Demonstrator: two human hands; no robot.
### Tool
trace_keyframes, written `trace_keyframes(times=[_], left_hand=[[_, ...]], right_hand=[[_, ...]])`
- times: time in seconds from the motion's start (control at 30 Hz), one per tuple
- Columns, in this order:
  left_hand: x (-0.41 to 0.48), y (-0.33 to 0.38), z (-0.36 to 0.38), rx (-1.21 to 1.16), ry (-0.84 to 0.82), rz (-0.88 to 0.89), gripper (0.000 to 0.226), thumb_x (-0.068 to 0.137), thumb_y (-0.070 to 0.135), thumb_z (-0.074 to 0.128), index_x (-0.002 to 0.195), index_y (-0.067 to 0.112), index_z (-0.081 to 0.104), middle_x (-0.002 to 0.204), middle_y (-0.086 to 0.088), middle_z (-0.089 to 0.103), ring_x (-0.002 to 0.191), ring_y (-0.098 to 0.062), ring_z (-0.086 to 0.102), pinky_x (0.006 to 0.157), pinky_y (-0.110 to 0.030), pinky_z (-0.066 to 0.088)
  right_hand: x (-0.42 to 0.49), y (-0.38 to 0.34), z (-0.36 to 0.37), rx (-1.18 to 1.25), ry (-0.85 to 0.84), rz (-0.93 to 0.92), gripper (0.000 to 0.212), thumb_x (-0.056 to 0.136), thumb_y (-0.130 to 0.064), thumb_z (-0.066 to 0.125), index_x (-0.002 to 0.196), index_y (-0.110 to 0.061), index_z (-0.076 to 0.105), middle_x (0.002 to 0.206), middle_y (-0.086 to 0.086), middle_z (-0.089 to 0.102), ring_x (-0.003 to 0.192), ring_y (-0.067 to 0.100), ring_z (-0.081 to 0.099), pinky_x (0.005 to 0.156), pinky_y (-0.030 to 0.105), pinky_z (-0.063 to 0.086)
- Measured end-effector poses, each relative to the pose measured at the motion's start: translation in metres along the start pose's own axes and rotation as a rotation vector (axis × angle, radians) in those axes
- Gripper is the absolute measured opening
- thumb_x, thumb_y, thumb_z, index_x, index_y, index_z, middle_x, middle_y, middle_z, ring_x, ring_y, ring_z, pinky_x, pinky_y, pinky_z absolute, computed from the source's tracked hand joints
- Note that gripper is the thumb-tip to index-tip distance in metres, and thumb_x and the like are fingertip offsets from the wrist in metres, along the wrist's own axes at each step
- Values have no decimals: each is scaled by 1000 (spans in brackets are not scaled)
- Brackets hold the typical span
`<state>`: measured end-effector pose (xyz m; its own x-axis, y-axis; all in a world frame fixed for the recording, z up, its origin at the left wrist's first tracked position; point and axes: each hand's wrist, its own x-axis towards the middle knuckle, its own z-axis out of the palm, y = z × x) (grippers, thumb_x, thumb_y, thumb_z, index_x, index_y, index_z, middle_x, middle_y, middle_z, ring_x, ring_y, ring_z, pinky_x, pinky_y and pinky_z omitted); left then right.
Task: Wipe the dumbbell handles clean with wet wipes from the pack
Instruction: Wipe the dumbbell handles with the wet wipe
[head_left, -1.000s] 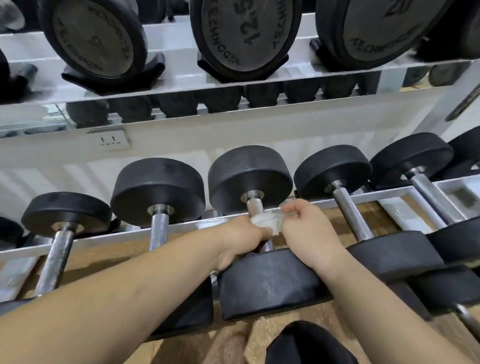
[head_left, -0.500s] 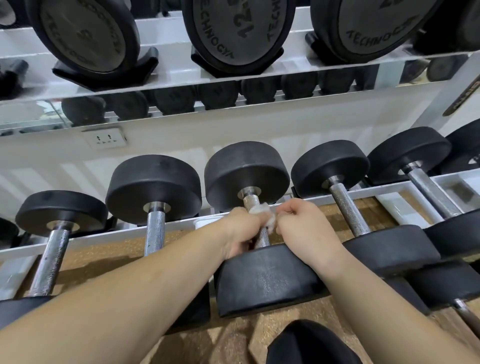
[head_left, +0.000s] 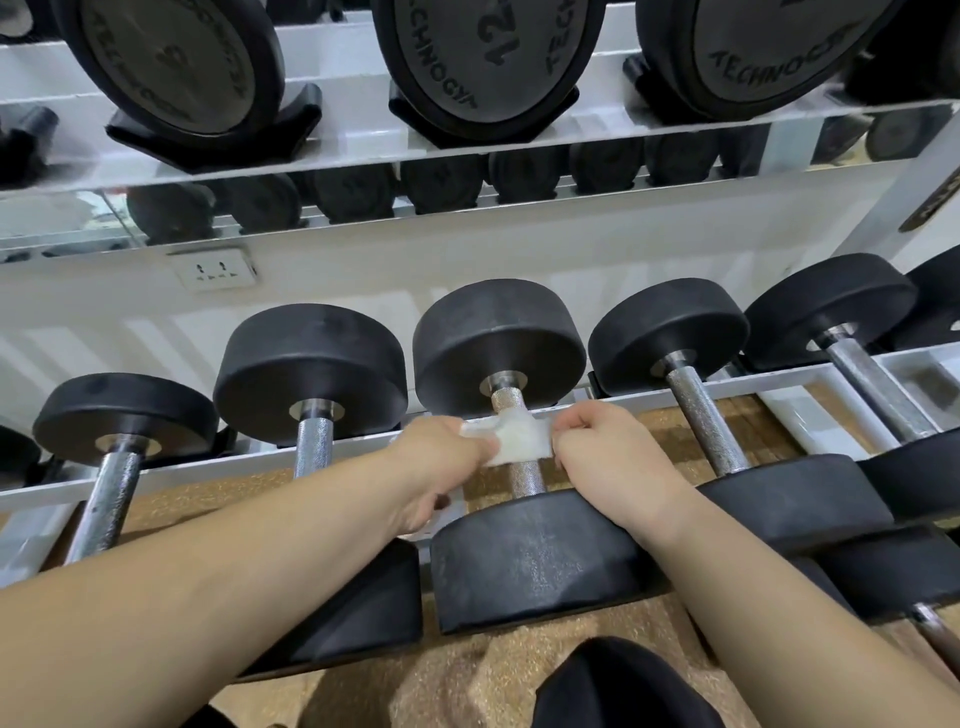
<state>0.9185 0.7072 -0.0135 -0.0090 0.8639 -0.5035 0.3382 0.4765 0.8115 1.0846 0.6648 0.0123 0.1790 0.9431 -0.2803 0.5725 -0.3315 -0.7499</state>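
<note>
pinching one wipe (head_left: 519, 442) over one dumbbell handle (head_left: 525, 479): left hand (head_left: 441, 465), right hand (head_left: 608, 453); seemingly five handles (head_left: 702, 431) racked.

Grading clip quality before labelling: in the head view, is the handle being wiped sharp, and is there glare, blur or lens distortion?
In the head view, light is even, glare mild, shadows faint; knurling on the wiped dumbbell handle reads sharp; the wet wipe is nearly washed-out white; the wide-angle lens splays the neighbouring handles outward; the upper-shelf dumbbell lettering looks slightly soft.
</note>
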Motion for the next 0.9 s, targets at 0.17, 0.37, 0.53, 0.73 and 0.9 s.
trace_keyframes(times=[0.17,0.37,0.53,0.73,0.9], left_hand=[[3,11,1,-65,276,252,10,89,25,70,93,17,66,83,1,63,73,-15,58,61,-28,48],[3,12,21,245,298,370,12,82,29,68,82,18,65,77,2,66,76,-19,63,60,-25,48],[0,10,19,739,295,697,18,91,31,63,79,25,75,94,0,54,88,-23,49,69,-30,41],[7,7,6,855,169,957,13,95,23,55,93,25,67,83,4,45,85,-29,57,69,-39,50],[12,30,9,1377,312,855,43,96,8,47,137,20,48,114,-6,47,97,-33,62,65,-37,37]], right_hand=[[5,-5,-1,-147,-88,7,26,87,-27,57,112,-33,60,109,-6,64,103,20,60,97,43,51],[6,-6,0,-165,-75,-45,32,85,-25,57,115,-33,64,107,-3,68,101,23,63,95,43,53],[6,-2,0,-84,-30,-51,17,86,-19,57,97,-22,69,95,-1,71,94,24,64,92,44,54],[6,1,1,-49,-21,-43,21,86,-18,59,104,-17,70,96,-1,71,97,25,64,94,44,53],[4,0,1,-27,-16,-46,13,85,-19,60,94,-19,69,90,0,71,92,25,65,90,44,54]])
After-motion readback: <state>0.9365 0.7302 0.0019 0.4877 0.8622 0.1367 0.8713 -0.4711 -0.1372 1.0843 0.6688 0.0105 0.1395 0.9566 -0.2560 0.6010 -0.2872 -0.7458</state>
